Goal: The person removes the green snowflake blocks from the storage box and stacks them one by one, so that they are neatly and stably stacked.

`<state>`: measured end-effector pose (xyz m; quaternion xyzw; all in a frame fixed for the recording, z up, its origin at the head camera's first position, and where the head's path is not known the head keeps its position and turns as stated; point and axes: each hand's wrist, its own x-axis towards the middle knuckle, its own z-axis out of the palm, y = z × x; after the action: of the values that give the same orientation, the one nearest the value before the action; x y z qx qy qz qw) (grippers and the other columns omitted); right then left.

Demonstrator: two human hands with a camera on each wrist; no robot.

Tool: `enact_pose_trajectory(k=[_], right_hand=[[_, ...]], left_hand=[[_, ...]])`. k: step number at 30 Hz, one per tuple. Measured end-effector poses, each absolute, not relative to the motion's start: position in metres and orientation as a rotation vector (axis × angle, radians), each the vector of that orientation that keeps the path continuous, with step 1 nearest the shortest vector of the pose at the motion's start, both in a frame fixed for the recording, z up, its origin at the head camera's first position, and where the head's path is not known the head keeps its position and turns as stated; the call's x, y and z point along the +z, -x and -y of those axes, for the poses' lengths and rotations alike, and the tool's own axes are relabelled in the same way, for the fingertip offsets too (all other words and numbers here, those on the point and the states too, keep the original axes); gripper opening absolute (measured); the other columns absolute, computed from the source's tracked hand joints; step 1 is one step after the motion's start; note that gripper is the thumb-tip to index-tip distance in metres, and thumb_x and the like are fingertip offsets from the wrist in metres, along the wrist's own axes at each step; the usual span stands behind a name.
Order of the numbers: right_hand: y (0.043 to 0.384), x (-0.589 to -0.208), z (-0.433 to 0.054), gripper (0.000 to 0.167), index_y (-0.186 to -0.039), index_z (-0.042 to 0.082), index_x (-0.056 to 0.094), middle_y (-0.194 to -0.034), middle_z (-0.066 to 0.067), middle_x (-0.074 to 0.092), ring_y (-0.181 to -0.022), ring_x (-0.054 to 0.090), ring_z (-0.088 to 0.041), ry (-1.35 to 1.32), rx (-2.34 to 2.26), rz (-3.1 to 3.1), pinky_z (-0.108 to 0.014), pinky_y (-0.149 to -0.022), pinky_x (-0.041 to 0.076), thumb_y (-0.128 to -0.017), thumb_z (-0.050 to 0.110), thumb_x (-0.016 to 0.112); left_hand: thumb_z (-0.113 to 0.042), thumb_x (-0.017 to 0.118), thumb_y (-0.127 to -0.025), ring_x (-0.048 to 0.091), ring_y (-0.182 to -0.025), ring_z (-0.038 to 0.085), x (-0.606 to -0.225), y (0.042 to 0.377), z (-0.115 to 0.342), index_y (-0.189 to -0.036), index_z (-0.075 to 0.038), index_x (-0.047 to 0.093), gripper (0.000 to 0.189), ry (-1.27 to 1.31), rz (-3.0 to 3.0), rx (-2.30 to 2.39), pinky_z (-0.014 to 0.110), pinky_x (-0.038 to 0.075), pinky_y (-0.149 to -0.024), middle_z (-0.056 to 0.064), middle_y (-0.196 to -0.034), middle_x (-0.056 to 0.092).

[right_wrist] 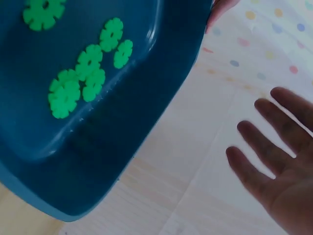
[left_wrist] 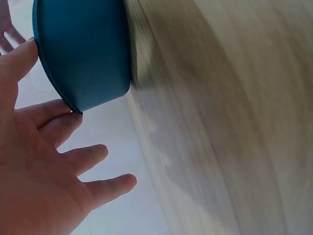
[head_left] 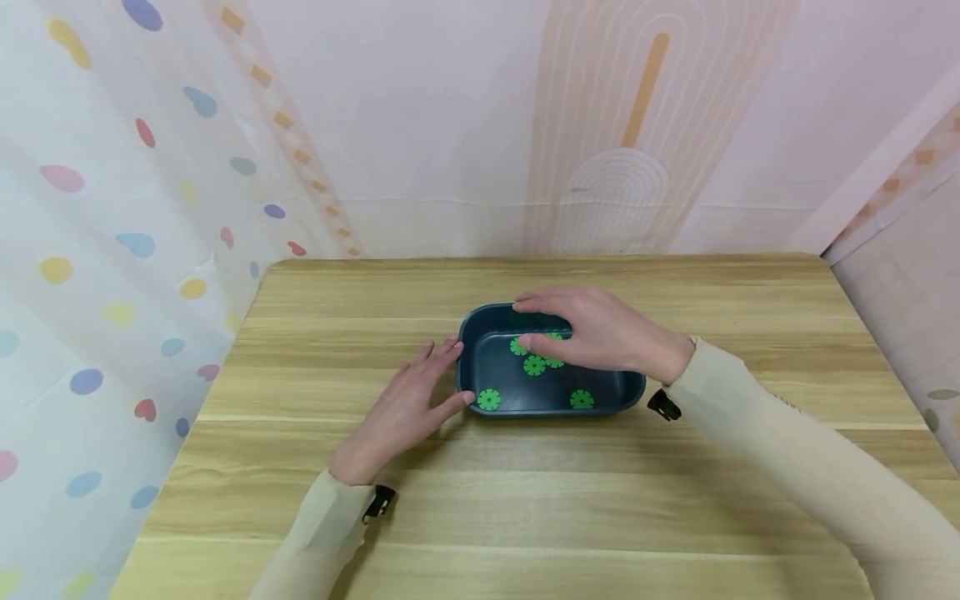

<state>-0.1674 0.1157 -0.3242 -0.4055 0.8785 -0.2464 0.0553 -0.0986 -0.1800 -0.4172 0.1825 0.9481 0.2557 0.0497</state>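
A dark blue plastic tub sits on the table, with several green notched plastic discs lying in it. My left hand touches the tub's left end, its fingers spread. In the left wrist view the thumb and two fingertips rest at the rim, while the other two fingers stick out free. Over the tub's right part hovers my right hand, hiding some of the inside. The right wrist view shows its fingers spread and holding nothing, beyond the tub's far wall.
The wood-grain table reaches out on all sides of the tub. Behind it hangs a patterned cloth, and a dotted one runs along the left. Black clips hang at both sleeve cuffs.
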Motion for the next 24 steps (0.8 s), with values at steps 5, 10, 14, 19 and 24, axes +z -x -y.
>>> enact_pose_trajectory(k=[5,10,14,19,24], right_hand=[[0.18,-0.325,-0.106,0.057,-0.145,0.013,0.062,-0.15,-0.007,0.058,-0.138,0.054,-0.026,1.294,-0.689,-2.589,-0.049,-0.114,0.044,-0.1,0.049,0.066],[0.194,-0.331,-0.096,0.058,-0.143,0.014,0.064,-0.148,-0.004,0.06,-0.14,0.052,-0.024,1.367,-0.616,-2.492,-0.046,-0.116,0.042,-0.098,0.049,0.07],[0.204,-0.338,-0.09,0.058,-0.141,0.015,0.066,-0.144,-0.001,0.063,-0.138,0.053,-0.022,1.395,-0.578,-2.412,-0.044,-0.116,0.042,-0.095,0.05,0.074],[0.212,-0.349,-0.078,0.054,-0.136,0.015,0.069,-0.138,0.001,0.066,-0.131,0.058,-0.019,1.429,-0.562,-2.329,-0.041,-0.113,0.046,-0.092,0.046,0.078],[0.214,-0.364,-0.068,0.05,-0.133,0.011,0.07,-0.134,0.0,0.067,-0.126,0.06,-0.017,1.434,-0.567,-2.226,-0.037,-0.109,0.049,-0.093,0.039,0.079]], left_hand=[[-0.046,0.065,-0.102,0.021,-0.155,0.043,-0.417,0.099,0.179,-0.162,-0.008,0.036,0.077,-0.577,-2.892,0.769,0.068,0.025,-0.118,0.008,-0.17,0.027],[-0.047,0.065,-0.102,0.021,-0.155,0.043,-0.417,0.099,0.178,-0.162,-0.009,0.036,0.077,-0.572,-2.885,0.773,0.066,0.026,-0.119,0.007,-0.169,0.028],[-0.046,0.066,-0.101,0.021,-0.155,0.043,-0.419,0.099,0.178,-0.162,-0.009,0.036,0.077,-0.57,-2.881,0.79,0.066,0.027,-0.119,0.007,-0.169,0.028],[-0.046,0.069,-0.099,0.022,-0.155,0.043,-0.418,0.097,0.18,-0.161,-0.009,0.037,0.078,-0.572,-2.881,0.801,0.066,0.029,-0.118,0.006,-0.169,0.03],[-0.046,0.07,-0.098,0.023,-0.154,0.042,-0.419,0.093,0.181,-0.16,-0.008,0.04,0.078,-0.562,-2.882,0.833,0.065,0.031,-0.117,0.005,-0.168,0.031]])
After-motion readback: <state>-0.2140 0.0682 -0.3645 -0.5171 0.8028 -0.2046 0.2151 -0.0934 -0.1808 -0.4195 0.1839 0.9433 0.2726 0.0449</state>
